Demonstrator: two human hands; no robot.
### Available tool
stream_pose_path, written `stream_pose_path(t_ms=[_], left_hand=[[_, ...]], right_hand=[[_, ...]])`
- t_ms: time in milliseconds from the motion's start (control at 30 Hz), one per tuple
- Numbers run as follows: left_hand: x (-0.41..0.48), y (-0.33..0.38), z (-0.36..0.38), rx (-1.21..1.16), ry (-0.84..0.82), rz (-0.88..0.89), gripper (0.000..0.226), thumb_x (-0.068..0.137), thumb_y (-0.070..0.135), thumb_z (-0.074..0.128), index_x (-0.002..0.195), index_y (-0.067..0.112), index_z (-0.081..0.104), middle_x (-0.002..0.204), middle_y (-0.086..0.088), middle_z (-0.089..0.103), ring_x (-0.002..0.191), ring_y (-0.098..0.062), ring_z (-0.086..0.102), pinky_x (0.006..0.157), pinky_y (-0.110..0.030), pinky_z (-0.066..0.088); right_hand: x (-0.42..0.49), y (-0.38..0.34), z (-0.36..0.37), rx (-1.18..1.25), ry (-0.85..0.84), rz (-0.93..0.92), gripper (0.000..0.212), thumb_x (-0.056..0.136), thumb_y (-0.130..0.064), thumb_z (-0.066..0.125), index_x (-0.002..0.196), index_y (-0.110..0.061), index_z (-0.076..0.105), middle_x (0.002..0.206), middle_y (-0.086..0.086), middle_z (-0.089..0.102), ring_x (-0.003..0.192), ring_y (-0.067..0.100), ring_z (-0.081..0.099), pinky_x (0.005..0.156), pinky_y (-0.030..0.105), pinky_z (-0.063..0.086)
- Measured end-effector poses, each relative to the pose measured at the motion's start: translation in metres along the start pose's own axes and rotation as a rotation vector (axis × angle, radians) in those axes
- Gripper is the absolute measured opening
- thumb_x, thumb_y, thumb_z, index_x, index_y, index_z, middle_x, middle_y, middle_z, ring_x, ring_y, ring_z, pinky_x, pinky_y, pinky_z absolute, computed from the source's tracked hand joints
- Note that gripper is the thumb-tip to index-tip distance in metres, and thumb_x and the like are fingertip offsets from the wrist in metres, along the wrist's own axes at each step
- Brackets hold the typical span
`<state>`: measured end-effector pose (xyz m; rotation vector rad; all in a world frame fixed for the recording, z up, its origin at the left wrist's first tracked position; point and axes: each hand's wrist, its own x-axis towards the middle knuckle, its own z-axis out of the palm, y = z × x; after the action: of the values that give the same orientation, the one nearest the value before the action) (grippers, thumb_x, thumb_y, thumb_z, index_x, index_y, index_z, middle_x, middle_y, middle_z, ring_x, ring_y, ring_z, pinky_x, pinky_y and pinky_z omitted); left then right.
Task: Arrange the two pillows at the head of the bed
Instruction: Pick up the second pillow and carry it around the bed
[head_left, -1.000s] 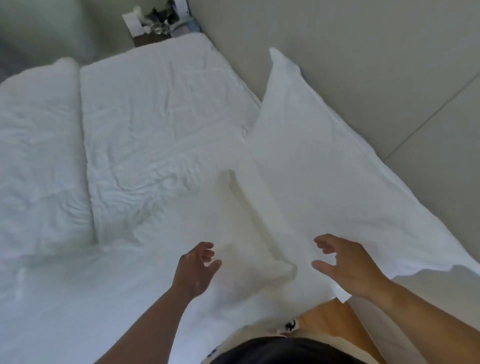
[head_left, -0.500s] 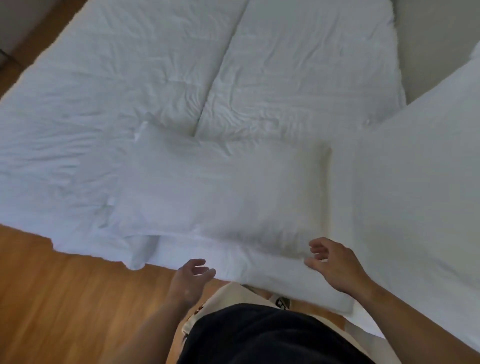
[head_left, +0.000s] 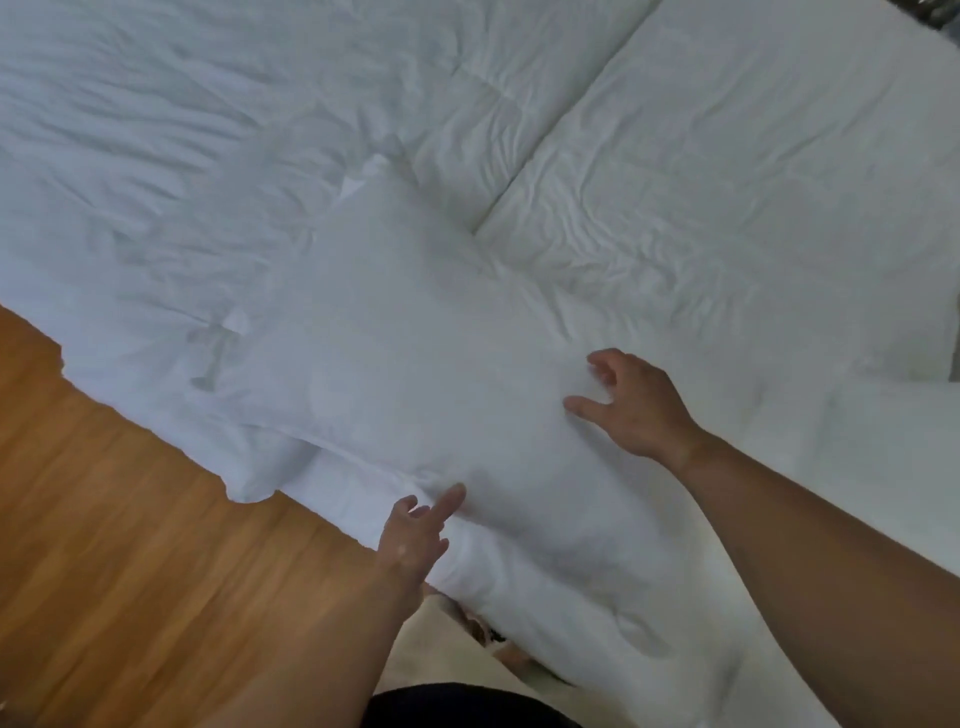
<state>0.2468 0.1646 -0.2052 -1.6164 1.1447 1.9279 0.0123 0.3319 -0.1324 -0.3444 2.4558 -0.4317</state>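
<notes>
Pillow: lies at bed near edge by floor. My right hand now splayed on it, left hand open at its edge; half second ago both hovered. Nothing gripped; pickup starting.

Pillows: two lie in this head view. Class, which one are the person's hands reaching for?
The pillow lying across the bed's near edge, with the left hand and right hand at it. The second pillow, at the right, is untouched.
</notes>
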Motion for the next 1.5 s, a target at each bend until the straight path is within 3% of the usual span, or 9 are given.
stream_pose_path(t_ms=[167,467,633,767,933,1100,1267,1400,1500], left_hand=[[0.03,0.011,0.023,-0.092,0.033,-0.007,0.11,0.034,0.077,0.088,0.123,0.017,0.065,0.116,0.004,0.074,0.11,-0.015,0.066,0.11,-0.046,0.05],[0.074,0.007,0.035,-0.291,-0.096,-0.029,0.078,0.054,0.042,0.095,0.123,0.013,0.074,0.118,-0.001,0.081,0.112,-0.021,0.075,0.109,-0.044,0.052],[0.08,0.001,0.041,-0.34,-0.068,0.039,0.069,0.056,0.033,0.09,0.122,0.02,0.071,0.106,0.014,0.082,0.09,-0.001,0.078,0.069,-0.01,0.059],[0.078,-0.004,0.051,-0.383,-0.063,0.056,0.089,0.056,0.037,0.096,0.137,0.022,0.062,0.124,0.008,0.078,0.114,-0.014,0.073,0.094,-0.028,0.058],[0.063,-0.003,0.062,-0.442,-0.089,0.106,0.1,0.054,0.047,0.098,0.14,0.011,0.062,0.131,-0.006,0.074,0.123,-0.028,0.069,0.112,-0.052,0.047],[0.03,0.009,0.063,-0.506,-0.06,0.099,0.096,0.049,0.047,0.098,0.133,0.014,0.066,0.121,0.0,0.079,0.117,-0.026,0.072,0.1,-0.043,0.055],[-0.018,0.021,0.042,-0.558,0.046,0.168,0.088,0.052,0.044,0.085,0.133,0.015,0.064,0.107,0.006,0.079,0.103,-0.018,0.072,0.084,-0.033,0.056],[-0.055,0.034,0.0,-0.458,0.034,0.32,0.081,0.056,0.047,0.096,0.129,0.024,0.068,0.107,0.009,0.083,0.107,-0.021,0.074,0.097,-0.046,0.056],[-0.094,0.052,-0.036,-0.366,0.019,0.439,0.069,0.06,0.044,0.093,0.123,0.03,0.068,0.107,0.012,0.082,0.109,-0.022,0.074,0.1,-0.049,0.055]], right_hand=[[0.092,-0.018,-0.014,-0.201,-0.096,-0.044,0.102,0.072,-0.07,0.077,0.154,-0.019,0.043,0.151,0.009,0.051,0.137,0.028,0.05,0.109,0.038,0.04],[0.199,-0.005,0.0,-0.148,-0.36,-0.027,0.123,0.05,-0.079,0.083,0.156,-0.036,0.036,0.153,-0.01,0.05,0.137,0.018,0.05,0.111,0.035,0.038],[0.232,0.011,0.006,-0.088,-0.404,0.068,0.132,0.044,-0.094,0.073,0.156,-0.033,0.04,0.153,-0.011,0.051,0.138,0.018,0.05,0.119,0.039,0.034],[0.224,0.01,0.006,-0.026,-0.429,0.09,0.134,0.038,-0.096,0.071,0.153,-0.032,0.047,0.15,-0.013,0.052,0.135,0.016,0.049,0.117,0.035,0.032],[0.19,-0.001,-0.006,0.061,-0.466,0.052,0.104,0.024,-0.097,0.069,0.113,-0.042,0.065,0.112,-0.025,0.067,0.105,0.004,0.064,0.098,0.027,0.04],[0.151,-0.013,-0.024,0.117,-0.387,0.011,0.104,0.03,-0.097,0.068,0.116,-0.038,0.066,0.101,-0.025,0.066,0.093,0.0,0.063,0.079,0.023,0.045],[0.085,-0.028,-0.044,0.252,-0.329,-0.024,0.053,0.081,-0.068,0.061,0.12,-0.032,0.065,0.101,-0.02,0.067,0.093,-0.001,0.063,0.071,0.017,0.044],[0.018,-0.046,-0.057,0.373,-0.267,-0.037,0.097,0.027,-0.101,0.06,0.099,-0.036,0.07,0.094,-0.018,0.076,0.08,0.003,0.072,0.071,0.023,0.048],[-0.03,-0.061,-0.064,0.489,-0.268,-0.133,0.103,0.02,-0.1,0.066,0.098,-0.033,0.072,0.083,-0.018,0.081,0.072,-0.002,0.076,0.071,0.025,0.051]])
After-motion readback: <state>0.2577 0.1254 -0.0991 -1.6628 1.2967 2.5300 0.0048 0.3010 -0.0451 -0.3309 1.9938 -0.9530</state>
